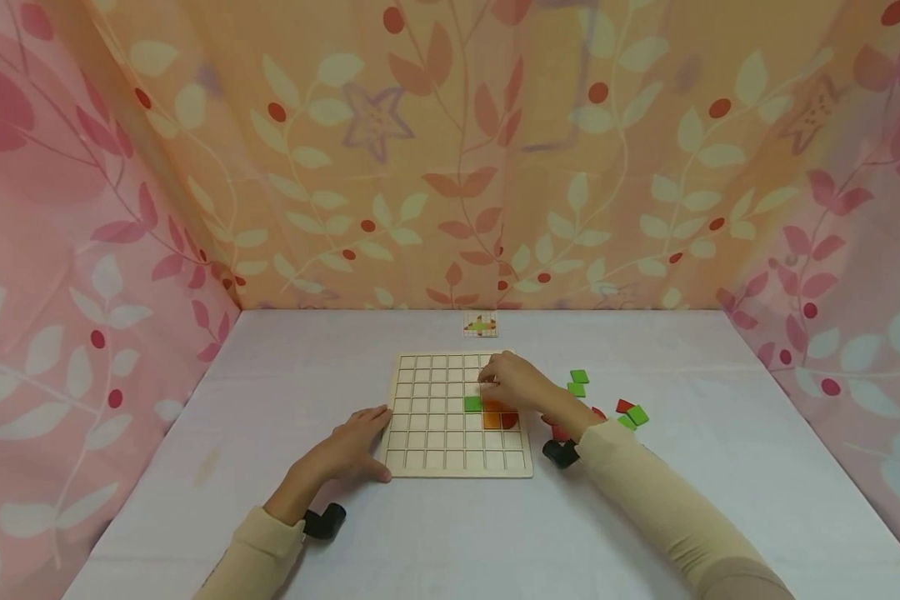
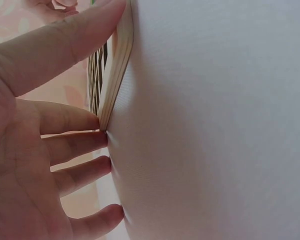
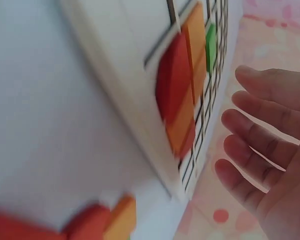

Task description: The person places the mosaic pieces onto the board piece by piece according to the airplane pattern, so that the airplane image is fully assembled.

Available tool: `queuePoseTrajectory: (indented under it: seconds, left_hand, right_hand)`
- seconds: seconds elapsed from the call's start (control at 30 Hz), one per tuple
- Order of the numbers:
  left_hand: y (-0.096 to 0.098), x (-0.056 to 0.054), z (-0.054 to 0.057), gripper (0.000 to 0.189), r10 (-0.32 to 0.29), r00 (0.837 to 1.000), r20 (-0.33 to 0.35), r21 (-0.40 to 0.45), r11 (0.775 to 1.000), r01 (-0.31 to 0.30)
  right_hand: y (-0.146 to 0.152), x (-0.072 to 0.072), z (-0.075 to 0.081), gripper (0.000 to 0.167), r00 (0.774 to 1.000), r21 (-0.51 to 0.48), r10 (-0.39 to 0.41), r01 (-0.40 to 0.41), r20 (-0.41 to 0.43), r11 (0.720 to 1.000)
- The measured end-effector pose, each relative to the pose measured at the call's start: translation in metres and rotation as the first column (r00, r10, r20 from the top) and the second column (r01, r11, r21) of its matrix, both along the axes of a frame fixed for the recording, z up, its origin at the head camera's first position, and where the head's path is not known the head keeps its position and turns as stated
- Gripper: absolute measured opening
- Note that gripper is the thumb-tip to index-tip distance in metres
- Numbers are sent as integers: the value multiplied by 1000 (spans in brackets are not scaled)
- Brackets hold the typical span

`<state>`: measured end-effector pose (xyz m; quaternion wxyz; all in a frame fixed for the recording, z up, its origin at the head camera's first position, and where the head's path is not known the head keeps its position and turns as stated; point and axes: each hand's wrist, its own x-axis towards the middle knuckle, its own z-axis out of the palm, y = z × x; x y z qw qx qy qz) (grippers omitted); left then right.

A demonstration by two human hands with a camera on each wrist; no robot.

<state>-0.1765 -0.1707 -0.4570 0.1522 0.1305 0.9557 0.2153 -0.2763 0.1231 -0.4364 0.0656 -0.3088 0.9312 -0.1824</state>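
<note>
A pale wooden board (image 1: 426,437) with a square grid lies on the table. On its right side sit a green tile (image 1: 472,404), an orange tile (image 1: 491,421) and a rounded red tile (image 1: 509,421). Over the upper right squares is my right hand (image 1: 521,383), partly covering the tiles there. In the right wrist view its fingers (image 3: 250,125) are spread and gently bent, apart from the tiles, with nothing seen between them. My left hand (image 1: 348,446) rests along the board's left edge. Its thumb touches the near corner, and its fingertips (image 2: 102,139) touch the board's side and the cloth.
Loose tiles lie right of the board, among them a green tile (image 1: 579,377) and a red tile (image 1: 560,433), partly behind the right forearm. A small pattern card (image 1: 481,325) lies beyond the board. Floral curtains (image 1: 457,167) close off the back and sides.
</note>
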Motion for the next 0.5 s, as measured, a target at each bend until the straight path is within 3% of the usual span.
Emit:
queuePoseTrajectory:
  seconds: [0.5]
  left_hand:
    - [-1,2,2,97,-5,1000,3,-3,1000,5]
  right_hand:
    - [75,-21,10,23,989,29,-148,148,14,989]
